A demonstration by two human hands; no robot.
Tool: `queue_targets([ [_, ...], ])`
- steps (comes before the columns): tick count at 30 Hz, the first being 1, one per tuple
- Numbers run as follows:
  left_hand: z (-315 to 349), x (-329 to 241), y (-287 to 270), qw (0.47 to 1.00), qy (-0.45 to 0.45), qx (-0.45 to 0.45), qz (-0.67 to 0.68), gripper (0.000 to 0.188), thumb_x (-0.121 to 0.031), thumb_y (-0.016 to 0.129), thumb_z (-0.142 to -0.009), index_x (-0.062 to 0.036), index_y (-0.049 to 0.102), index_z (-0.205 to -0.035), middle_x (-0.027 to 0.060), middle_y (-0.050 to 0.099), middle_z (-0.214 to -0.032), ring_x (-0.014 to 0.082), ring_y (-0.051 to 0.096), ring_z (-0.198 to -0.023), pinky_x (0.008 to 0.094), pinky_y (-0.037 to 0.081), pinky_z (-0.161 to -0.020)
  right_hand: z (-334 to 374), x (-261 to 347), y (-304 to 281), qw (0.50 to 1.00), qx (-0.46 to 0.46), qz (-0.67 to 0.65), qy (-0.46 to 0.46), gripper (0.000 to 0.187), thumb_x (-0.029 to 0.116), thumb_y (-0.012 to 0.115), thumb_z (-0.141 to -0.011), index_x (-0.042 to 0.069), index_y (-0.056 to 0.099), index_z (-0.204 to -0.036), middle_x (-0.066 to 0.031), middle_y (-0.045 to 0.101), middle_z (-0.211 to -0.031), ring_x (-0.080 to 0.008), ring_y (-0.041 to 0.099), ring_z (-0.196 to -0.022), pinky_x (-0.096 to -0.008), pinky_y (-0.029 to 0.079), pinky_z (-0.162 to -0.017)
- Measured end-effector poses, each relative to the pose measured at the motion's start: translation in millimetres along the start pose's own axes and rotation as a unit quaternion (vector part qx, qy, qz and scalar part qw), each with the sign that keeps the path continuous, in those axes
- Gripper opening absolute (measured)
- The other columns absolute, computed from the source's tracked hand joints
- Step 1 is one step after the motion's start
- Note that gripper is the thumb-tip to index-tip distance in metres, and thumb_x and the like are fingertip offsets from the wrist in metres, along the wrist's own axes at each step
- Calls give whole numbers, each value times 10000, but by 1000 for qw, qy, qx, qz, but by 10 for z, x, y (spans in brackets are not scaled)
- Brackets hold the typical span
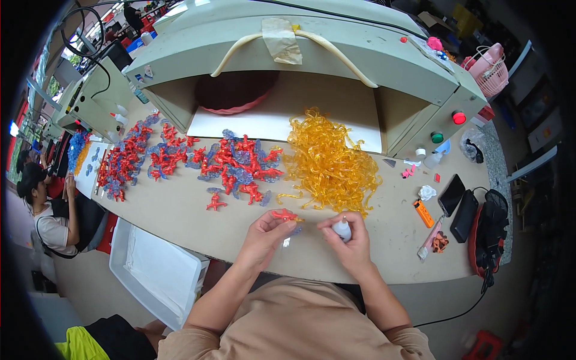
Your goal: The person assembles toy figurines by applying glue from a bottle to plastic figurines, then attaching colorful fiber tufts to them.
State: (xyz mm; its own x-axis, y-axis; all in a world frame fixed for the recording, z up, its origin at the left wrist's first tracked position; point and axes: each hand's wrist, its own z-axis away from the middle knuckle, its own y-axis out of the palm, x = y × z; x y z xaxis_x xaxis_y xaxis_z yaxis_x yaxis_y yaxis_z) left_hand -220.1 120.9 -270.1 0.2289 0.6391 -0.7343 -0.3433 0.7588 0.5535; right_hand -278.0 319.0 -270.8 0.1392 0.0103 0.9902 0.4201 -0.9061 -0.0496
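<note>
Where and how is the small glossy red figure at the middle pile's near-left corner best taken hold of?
Probably by the middle of the small glossy red figure, pinched from above, coming from the near side: its limbs splay outward, and the pile of red figures and translucent purple pieces lies beyond it.

Soft light brightens the flat beige worktable [318, 258] and glints on the heaped, translucent yellow plastic pieces [333, 165]. Shadow dims the inside of the boxy, pale green metal cabinet [336, 57]. Fisheye distortion bows straight edges; the corners fall black.
</note>
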Motion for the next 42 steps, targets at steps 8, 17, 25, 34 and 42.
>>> queue_targets([
  [8, 4, -33, 54, 1000, -11, -3, -7, 231, -37, 662, -882, -22, 584, -1100, 68, 664, -1021, 122, 627, -941, 274, 502, -874, -201, -48, 282, 998, 3, -1, -61, 227, 0, 683, -836, 30, 537, -1007, -109, 662, -990, -186, 644, -944, -306, 507, -822],
  [17, -6, -103, 8, 998, -56, -19, -29, 238, -54, 636, -901, -20, 587, -1132, 80, 668, -1028, 164, 648, -971, 325, 546, -883, -160, 58, 78, 999, 37, 2, -27, 259, 28, 754, -781, 29, 645, -1016, -74, 696, -967, -141, 654, -875, -272, 508, -774],
  [25, 95, -57, 36, 996, -64, -17, 66, 204, -51, 659, -883, -51, 592, -1076, 42, 652, -1005, 135, 641, -923, 365, 542, -931, -185, 280, -149, 998, 24, -53, 4, 315, 171, 723, -858, 18, 550, -1072, -51, 607, -876, -96, 581, -776, -222, 459, -651],
  [34, 97, -46, 42, 995, -68, -21, 76, 190, -50, 669, -875, -49, 579, -1042, 35, 648, -971, 126, 636, -887, 396, 536, -940, -143, 291, -95, 995, -84, -40, -43, 267, 236, 682, -900, 14, 563, -990, -52, 620, -869, -86, 569, -778, -240, 472, -691],
  [42, 95, -50, 47, 996, -73, -12, 58, 211, -62, 672, -878, -56, 577, -1067, 48, 644, -1012, 142, 612, -974, 415, 503, -972, -174, 371, -39, 987, -76, 117, -86, 230, 193, 734, -848, 19, 595, -907, -69, 637, -803, -135, 594, -715, -273, 479, -661],
])
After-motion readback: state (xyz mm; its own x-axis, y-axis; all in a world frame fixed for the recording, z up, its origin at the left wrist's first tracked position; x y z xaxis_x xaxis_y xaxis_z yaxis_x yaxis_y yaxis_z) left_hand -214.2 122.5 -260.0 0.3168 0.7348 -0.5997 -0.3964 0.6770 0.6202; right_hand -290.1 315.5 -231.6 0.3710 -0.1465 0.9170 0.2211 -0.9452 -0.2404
